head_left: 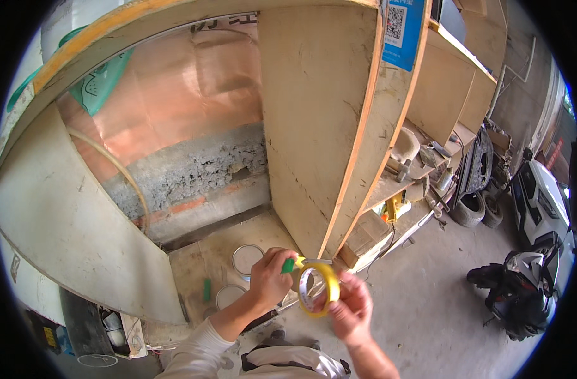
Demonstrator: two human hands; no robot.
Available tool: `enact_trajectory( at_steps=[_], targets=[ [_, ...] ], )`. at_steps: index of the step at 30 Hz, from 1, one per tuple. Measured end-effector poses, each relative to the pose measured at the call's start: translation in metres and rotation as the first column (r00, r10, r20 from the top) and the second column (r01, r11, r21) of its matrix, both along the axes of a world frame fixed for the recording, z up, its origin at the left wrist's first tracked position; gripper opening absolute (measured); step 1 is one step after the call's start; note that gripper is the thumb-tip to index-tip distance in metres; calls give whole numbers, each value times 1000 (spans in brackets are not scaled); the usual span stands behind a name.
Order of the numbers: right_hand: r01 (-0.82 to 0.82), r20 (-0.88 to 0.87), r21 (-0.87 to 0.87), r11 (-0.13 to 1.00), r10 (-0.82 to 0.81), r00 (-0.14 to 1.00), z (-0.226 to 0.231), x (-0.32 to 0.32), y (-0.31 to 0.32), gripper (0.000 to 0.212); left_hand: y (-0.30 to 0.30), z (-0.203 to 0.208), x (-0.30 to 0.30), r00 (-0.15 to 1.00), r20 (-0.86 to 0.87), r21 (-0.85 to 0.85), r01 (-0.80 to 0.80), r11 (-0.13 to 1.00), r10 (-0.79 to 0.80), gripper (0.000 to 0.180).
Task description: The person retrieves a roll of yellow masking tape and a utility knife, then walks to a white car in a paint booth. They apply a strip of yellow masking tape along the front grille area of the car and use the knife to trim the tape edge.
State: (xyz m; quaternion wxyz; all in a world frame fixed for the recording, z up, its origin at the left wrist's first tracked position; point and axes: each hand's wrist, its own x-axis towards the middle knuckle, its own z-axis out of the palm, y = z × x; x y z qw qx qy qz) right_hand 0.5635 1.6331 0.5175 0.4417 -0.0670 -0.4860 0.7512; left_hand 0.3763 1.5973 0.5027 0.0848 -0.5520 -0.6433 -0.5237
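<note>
My left hand (268,278) is closed round the green handle of a utility knife (288,265). The knife has a yellow part near the front, and its thin metal blade points right, close to the upper rim of a roll of yellow tape (332,285). Whether blade and tape touch, I cannot tell. My right hand (353,311) grips that roll at its right side, between thumb and fingers, with the ring standing on edge and its white core showing. Both hands are in front of my body, above the edge of a low wooden cabinet floor (216,252).
Two round tins (247,247) and a small green object (207,290) stand in the cabinet. Its upright wooden panel (320,114) rises just ahead of my hands. To the right are a cluttered shelf (415,167), tyres (469,210) and a parked scooter (522,290) on concrete.
</note>
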Motion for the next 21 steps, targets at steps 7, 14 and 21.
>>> enact_trajectory(
  at_steps=[7,14,21],
  targets=[
    [-80,-221,-302,950,12,975,53,-15,85,65,-15,34,8,934,99,-63,350,935,-343,22],
    [-153,238,127,980,119,964,-69,-51,53,98,-15,47,3,884,376,-20,309,951,-279,11],
    [22,394,474,880,-234,889,-60,-30,-25,83,1,20,-14,997,62,8,49,999,-49,15]
  ],
)
